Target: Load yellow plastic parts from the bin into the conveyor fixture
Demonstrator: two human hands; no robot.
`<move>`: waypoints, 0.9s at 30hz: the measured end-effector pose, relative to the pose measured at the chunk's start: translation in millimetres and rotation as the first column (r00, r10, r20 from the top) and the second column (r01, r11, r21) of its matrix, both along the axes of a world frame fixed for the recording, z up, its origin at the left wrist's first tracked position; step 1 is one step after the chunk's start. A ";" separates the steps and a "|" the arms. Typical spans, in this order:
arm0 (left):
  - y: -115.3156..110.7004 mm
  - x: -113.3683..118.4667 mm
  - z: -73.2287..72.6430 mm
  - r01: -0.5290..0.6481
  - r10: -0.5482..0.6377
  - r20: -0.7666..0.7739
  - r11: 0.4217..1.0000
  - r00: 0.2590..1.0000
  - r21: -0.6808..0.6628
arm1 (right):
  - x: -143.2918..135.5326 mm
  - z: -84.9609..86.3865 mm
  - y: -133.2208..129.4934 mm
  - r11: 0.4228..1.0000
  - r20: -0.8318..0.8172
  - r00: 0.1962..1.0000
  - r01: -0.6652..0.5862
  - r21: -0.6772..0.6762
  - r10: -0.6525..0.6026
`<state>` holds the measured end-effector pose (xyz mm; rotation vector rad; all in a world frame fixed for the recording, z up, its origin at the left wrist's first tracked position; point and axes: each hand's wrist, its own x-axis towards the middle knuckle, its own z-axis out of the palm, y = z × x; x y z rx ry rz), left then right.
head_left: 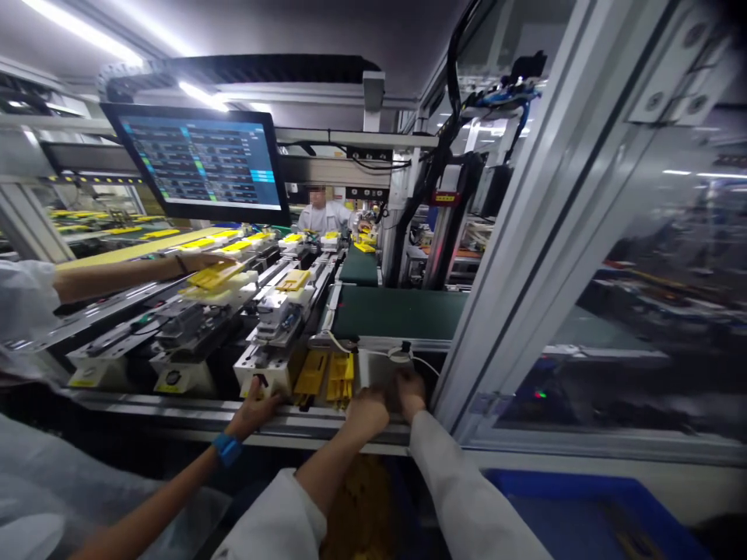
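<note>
Where the two hands reach: left hand point(367, 410) and right hand point(412, 393) are close together, just before the green belt point(402, 313); blurred, so their grip cannot be told.
Yellow parts point(340, 379): before the belt's left end, left of the left hand.
Co-worker's wristbanded hand point(257, 410): left of the belt, at a white block point(277, 375).
Monitor point(201, 167): beyond the belt, to its left.

A lit monitor point(204, 162) hangs high, ahead and left of the left hand point(367, 411); a white-clad co-worker point(323, 218) is farther ahead. Beyond the right hand point(412, 393) lies a green conveyor belt point(400, 313), with an aluminium post point(513, 225) and blue tray point(566, 482) rightward.
</note>
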<state>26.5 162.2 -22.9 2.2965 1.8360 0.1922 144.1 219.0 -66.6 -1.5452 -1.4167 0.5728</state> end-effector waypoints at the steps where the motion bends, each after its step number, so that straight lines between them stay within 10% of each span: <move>1: 0.8 0.5 -3.2 0.003 -0.003 -0.009 1.000 1.000 0.001 | -0.2 -0.9 0.5 1.000 -0.023 1.000 -0.002 0.001 0.002; 27: 16.2 -2.9 -20.5 -0.022 0.023 0.053 1.000 0.998 -0.017 | 0.7 -2.2 -11.0 0.999 -0.093 0.995 -0.033 0.015 0.034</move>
